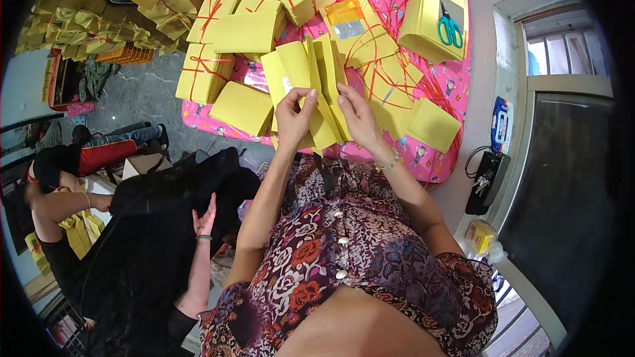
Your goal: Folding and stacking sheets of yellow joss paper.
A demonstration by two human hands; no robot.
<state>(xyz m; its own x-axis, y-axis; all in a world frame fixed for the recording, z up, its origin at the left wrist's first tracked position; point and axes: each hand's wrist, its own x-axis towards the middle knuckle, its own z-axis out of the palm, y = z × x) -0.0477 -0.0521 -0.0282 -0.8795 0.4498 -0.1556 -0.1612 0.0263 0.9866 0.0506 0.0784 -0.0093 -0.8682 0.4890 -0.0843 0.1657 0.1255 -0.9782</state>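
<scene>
Yellow paper envelopes [282, 71] stand fanned apart in several sections between my two hands, over the near edge of the table. My left hand [296, 116] is closed on the left section, its thumb pressed on the paper. A small white label shows beside that hand. My right hand [358, 116] grips the right-hand section by its edge, thumb on the near face; its fingertips behind the paper are partly hidden. A loose pile of envelopes [242, 110] lies just left of my left hand. Right of my right hand lies another small yellow pile [433, 125].
Bundles tied with red string [204, 74] crowd the table's left and back. Teal-handled scissors [450, 32] rest on a yellow stack [413, 16]. Red strings [389, 79] trail across the pink patterned cloth [433, 170]. At left, a co-worker's hand [206, 217] is beside black fabric [152, 238].
</scene>
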